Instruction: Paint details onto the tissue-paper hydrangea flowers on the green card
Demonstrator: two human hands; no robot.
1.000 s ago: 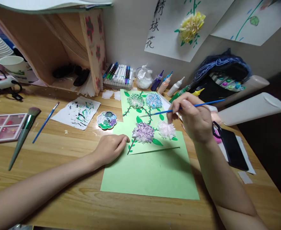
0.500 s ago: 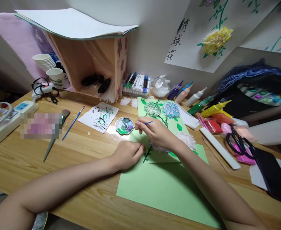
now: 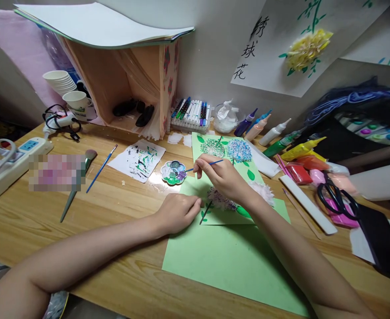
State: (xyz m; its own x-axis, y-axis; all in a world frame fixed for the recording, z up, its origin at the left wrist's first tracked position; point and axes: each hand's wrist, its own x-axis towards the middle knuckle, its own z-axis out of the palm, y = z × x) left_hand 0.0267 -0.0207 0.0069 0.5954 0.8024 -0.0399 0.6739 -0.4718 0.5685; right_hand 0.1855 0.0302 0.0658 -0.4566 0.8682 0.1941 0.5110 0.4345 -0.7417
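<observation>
My right hand pinches a thin blue paintbrush, its tip at the right rim of a flower-shaped paint palette smeared with green, purple and grey. Beneath that hand lies a light green picture sheet bearing raised flowers: a green one, a blue one, a pale pink one and a purple one partly covered by the hand. My left hand rests curled into a loose fist by the sheet's left edge. A larger green sheet extends underneath.
Left of the palette lie a paint-stained tissue, another blue brush and a wide brush. Markers and paint bottles line the back. Black scissors and a white bar lie right.
My right hand has shifted slightly, with the brush tip moving a little right across the palette's edge. The left hand stays in place. The view has tilted slightly.
</observation>
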